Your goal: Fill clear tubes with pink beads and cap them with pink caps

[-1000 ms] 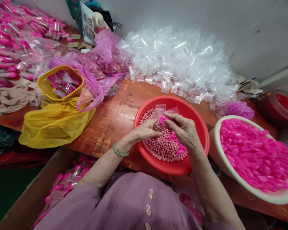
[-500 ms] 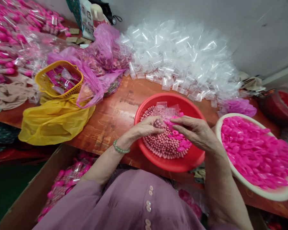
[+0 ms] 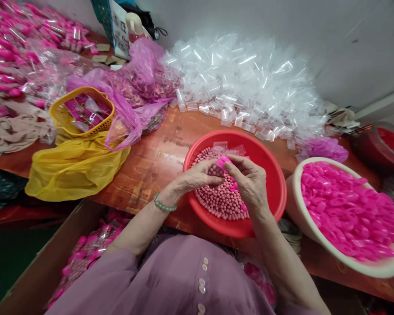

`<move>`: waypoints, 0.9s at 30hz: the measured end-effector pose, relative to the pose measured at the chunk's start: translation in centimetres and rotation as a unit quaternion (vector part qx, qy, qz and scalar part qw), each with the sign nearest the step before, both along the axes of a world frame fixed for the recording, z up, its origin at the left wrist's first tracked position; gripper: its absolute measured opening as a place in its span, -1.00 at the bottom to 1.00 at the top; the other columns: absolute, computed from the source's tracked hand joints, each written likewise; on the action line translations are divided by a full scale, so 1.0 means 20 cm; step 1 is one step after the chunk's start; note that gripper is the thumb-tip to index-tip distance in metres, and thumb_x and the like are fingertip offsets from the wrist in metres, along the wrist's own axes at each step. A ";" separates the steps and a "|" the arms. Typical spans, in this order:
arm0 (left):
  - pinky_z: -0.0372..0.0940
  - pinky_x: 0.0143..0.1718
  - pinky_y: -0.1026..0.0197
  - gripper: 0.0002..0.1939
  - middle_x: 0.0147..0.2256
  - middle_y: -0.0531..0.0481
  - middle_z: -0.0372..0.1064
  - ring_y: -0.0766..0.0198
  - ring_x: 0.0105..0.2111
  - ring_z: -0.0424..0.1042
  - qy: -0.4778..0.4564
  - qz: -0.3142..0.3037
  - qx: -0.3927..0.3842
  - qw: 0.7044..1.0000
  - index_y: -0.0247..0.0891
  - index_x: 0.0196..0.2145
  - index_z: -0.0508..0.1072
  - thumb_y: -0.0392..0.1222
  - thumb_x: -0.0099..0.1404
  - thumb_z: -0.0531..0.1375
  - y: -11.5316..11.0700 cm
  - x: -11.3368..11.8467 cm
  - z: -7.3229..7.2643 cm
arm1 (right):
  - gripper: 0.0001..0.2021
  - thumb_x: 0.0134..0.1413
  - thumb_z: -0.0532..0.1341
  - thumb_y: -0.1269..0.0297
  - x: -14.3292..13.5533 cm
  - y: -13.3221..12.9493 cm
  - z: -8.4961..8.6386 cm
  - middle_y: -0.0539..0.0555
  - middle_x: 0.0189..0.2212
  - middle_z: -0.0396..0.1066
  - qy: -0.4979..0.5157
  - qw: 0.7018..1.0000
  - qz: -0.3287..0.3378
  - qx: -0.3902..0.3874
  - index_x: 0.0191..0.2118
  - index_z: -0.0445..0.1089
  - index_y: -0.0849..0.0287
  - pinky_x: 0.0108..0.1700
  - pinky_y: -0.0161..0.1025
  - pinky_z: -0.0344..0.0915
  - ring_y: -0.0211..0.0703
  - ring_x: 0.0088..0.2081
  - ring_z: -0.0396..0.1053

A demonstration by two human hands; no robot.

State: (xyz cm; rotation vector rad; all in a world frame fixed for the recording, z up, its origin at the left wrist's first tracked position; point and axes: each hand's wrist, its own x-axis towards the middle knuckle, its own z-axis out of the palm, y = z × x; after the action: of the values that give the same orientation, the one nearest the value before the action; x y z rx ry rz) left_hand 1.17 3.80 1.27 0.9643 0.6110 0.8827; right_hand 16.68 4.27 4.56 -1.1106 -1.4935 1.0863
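Your left hand point(image 3: 197, 176) holds the bead-filled clear container point(image 3: 215, 172), your right hand point(image 3: 253, 181) pinches the pink cap point(image 3: 223, 161). If you press it crookedly, the container could tip and spill.

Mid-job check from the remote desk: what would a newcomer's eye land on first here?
Probably the mass of vivid pink pieces heaped in the white tub at the right, and the big glinting pile of clear plastic containers along the back of the table. Next, the red basin of pinkish beads in the centre, with the left hand and right hand working above it.
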 end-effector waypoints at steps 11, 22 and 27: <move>0.11 -0.44 0.31 -0.47 -0.49 0.17 0.19 0.45 -0.49 0.16 0.020 0.018 0.011 1.000 -0.29 -0.32 0.33 0.04 -0.07 0.48 -0.01 0.00 0.02 | -0.85 0.14 0.30 0.24 0.01 0.01 -0.05 0.06 -0.29 0.61 -0.111 0.988 0.000 0.108 -0.20 0.55 0.13 -0.14 -0.13 0.49 -0.13 -0.27 0.55; 0.19 -0.39 0.28 -0.60 -0.49 0.07 0.33 0.40 -0.47 0.31 -0.026 -0.004 -0.066 0.998 -0.37 -0.41 0.41 -0.13 -0.11 0.48 0.02 -0.01 -0.01 | -0.23 0.05 0.33 0.05 0.05 -0.01 -0.08 0.42 0.08 0.39 -0.409 0.851 0.108 0.312 0.28 0.09 0.32 0.06 0.21 0.37 0.28 0.09 0.39; 0.20 -0.40 0.30 -0.54 -0.50 0.05 0.39 0.40 -0.49 0.34 -0.049 -0.009 -0.098 0.994 -0.39 -0.42 0.44 -0.16 -0.23 0.53 0.02 -0.02 0.00 | -0.34 0.06 0.22 0.17 0.01 0.00 -0.12 0.40 -0.03 0.45 -0.446 0.816 0.061 0.362 0.24 0.11 0.36 -0.04 0.17 0.38 0.25 -0.05 0.44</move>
State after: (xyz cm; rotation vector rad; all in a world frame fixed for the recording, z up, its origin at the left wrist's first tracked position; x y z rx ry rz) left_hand 0.78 4.28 1.24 0.7443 0.5919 0.8339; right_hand 16.92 4.32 2.19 -0.9797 -2.4425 -0.0872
